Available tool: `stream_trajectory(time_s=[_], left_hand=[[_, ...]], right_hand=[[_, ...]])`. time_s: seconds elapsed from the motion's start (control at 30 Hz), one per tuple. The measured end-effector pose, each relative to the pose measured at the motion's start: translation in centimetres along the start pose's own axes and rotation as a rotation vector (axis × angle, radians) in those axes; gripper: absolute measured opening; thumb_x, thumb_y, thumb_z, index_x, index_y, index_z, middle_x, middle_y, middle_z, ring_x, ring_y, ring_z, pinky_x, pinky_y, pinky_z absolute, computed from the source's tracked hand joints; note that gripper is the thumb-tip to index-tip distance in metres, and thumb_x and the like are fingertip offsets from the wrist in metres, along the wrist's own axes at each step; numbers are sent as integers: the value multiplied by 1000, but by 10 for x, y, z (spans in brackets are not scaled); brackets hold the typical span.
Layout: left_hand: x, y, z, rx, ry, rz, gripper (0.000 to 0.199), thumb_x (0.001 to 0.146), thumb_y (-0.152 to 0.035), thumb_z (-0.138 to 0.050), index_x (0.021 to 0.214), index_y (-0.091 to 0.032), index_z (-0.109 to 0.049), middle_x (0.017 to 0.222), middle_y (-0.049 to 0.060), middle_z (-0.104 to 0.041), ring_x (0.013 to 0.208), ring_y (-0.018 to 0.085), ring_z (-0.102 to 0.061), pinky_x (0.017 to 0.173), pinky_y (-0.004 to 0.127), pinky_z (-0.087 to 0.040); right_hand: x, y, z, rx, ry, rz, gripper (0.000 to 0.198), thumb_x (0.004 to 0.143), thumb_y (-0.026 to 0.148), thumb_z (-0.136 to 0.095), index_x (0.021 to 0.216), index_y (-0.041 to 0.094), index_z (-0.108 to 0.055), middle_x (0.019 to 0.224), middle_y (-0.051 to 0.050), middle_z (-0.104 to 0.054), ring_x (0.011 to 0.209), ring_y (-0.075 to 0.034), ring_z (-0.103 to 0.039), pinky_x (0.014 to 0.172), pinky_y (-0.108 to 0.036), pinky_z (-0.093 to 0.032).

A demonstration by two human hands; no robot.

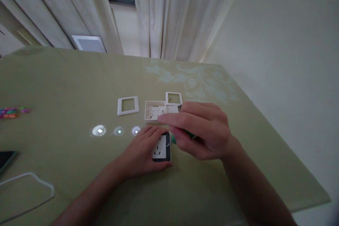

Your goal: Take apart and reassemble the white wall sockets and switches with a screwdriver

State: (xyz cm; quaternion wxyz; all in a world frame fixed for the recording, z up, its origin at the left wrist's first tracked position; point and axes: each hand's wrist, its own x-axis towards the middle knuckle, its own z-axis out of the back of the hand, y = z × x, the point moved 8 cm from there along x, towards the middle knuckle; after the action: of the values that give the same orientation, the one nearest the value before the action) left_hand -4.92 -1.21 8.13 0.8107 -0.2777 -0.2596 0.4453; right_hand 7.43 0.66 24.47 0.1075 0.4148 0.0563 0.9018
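Nearest, at lower left, a thin white cable (39, 180) bends in a loose, rounded loop across the smooth, pale green table cover (79, 197), with the corner of a dark, flat slab (6, 159) just beyond it. In the middle of the table the left hand (144, 153) is closed around a socket module (159, 150), thumb along its near edge and fingers over its far edge; its face is a matte white plate with narrow slots, bordered by a black frame. The right hand (205, 130) grips a screwdriver (173, 139), green-handled, its slim metal shaft slanting down to the module's right-hand border; whether the tip sits in a screw is hard to make out. Left of the module, round light reflections gleam on the glossy cover. Just past the hands stands a shallow, square white plastic box (146, 113), open upward, with moulded details on its floor, and beside it a white slatted piece (173, 109), partly hidden by the right hand. Two hollow white frames with rounded corners lie near the box, one to its left (120, 107), one behind the slatted piece (173, 93). At far left sit small, bright-coloured bits (9, 113). Beyond the table's far edge hang softly pleated, off-white curtains (153, 17).
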Motion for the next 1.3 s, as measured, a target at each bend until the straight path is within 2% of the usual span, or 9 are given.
stream_trajectory(time_s=[0.1, 0.27, 0.43, 0.57, 0.73, 0.9, 1.03, 1.2, 1.3], left_hand=[[1, 0, -1, 12, 15, -4, 67, 83, -51, -87, 140, -27, -60, 142, 12, -68, 131, 41, -61, 113, 60, -51], [0, 0, 0, 19, -20, -16, 71, 82, -50, -88, 143, -31, -56, 144, 11, -67, 133, 41, -59, 113, 60, -51], [-1, 0, -1, 25, 0, -6, 67, 84, -48, -87, 141, -30, -58, 143, 11, -66, 134, 41, -59, 114, 60, -51], [-1, -1, -1, 24, -7, -11, 68, 84, -47, -87, 143, -30, -56, 145, 11, -66, 135, 40, -59, 115, 59, -50], [-1, -2, 0, 16, -19, -14, 65, 87, -48, -84, 143, -30, -56, 144, 8, -66, 135, 40, -59, 116, 59, -50], [0, -1, -2, 26, -9, -11, 73, 83, -50, -87, 146, -30, -55, 143, 11, -67, 134, 41, -59, 114, 61, -50], [0, -1, -1, 17, -4, 1, 66, 84, -46, -86, 142, -29, -57, 142, 10, -67, 132, 39, -60, 114, 60, -50], [0, -1, 0, 14, -21, -7, 67, 83, -47, -87, 140, -28, -58, 139, 11, -68, 129, 39, -61, 111, 59, -51], [0, 0, -2, 16, -9, 2, 71, 82, -48, -88, 143, -29, -57, 142, 12, -67, 132, 40, -59, 113, 59, -50]], right_hand=[[1, 2, 9, -217, 5, -10, 12, 100, 28, -69, 106, 19, -73, 75, 2, -71, 63, -13, -63, 58, -27, -47], [-1, 0, -5, 171, 243, -116, 38, 110, 25, -44, 142, 13, -58, 126, -12, -77, 109, -20, -76, 91, -33, -61], [-2, 4, 6, -181, 115, -58, 21, 104, 34, -69, 119, 18, -69, 90, -3, -80, 74, -17, -74, 69, -28, -57], [-3, 4, -6, 98, 269, -108, 44, 112, 30, -42, 150, 12, -53, 142, -16, -72, 123, -24, -73, 98, -36, -61], [-4, 11, 5, -188, 110, -17, 28, 102, 37, -74, 123, 18, -70, 82, -1, -77, 68, -15, -70, 67, -28, -57], [-7, 2, -3, 60, 269, -150, 45, 112, 31, -46, 154, 17, -53, 131, -12, -77, 110, -22, -77, 91, -36, -63], [-5, 7, 12, -185, 98, -61, 29, 99, 36, -77, 121, 19, -71, 78, 0, -77, 64, -17, -70, 61, -29, -55], [-9, 2, 5, 8, 244, -160, 41, 106, 25, -52, 146, 16, -60, 119, -11, -81, 104, -22, -78, 87, -34, -63], [-7, 6, 16, -151, 142, -89, 24, 102, 23, -64, 125, 18, -71, 87, -3, -79, 70, -17, -73, 65, -28, -57]])
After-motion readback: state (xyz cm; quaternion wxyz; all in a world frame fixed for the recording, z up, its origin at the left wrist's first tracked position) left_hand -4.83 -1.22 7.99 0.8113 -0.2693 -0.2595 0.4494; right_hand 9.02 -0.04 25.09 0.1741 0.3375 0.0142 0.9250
